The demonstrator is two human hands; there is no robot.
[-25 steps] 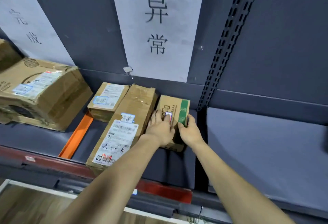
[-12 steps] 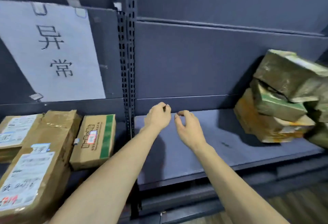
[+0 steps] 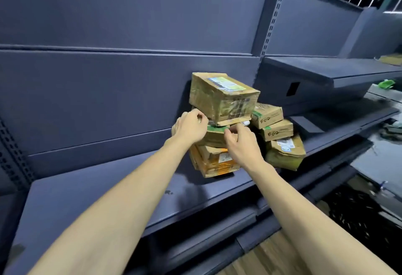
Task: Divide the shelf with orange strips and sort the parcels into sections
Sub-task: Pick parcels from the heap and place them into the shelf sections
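A stack of three cardboard parcels stands on the dark shelf: a taped brown box on top, a green-striped box in the middle, an orange-taped box below. My left hand has curled fingers at the stack's left side, at the seam under the top box. My right hand touches the front of the green-striped box, fingertips at the same seam. Whether either hand grips a parcel is unclear. No orange strip is in view.
Right of the stack lie two small green-printed boxes and a crumpled brown parcel. A perforated upright separates this bay from a higher shelf to the right. Wooden floor shows below.
The view swung right, away from the labelled bay with the orange strip. My hands let go of the small green-striped box there and moved across the bare shelf to the parcel stack.
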